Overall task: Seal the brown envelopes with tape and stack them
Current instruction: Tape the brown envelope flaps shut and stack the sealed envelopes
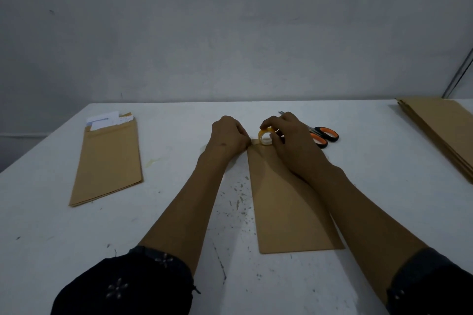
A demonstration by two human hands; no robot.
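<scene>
Head view, brown envelope [284, 202] flat on white table [51, 212], right hand [291, 140] gripping tape roll [265, 137] at its top edge, left hand [229, 137] pinching the tape end there, scissors [322, 135] just behind, 2 envelope piles at the sides.

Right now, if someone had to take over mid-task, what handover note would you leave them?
Left hand pins the tape's free end at the far end of the middle envelope. Right hand holds the tape roll there.
Scissors lie just beyond the right hand.
On the left is an envelope pile with white papers sticking out; on the right, a stack of envelopes.
Done: tape started on this envelope.
Left: pull the tape across, cut it, stack the envelope, then carry on with the rest.
</scene>
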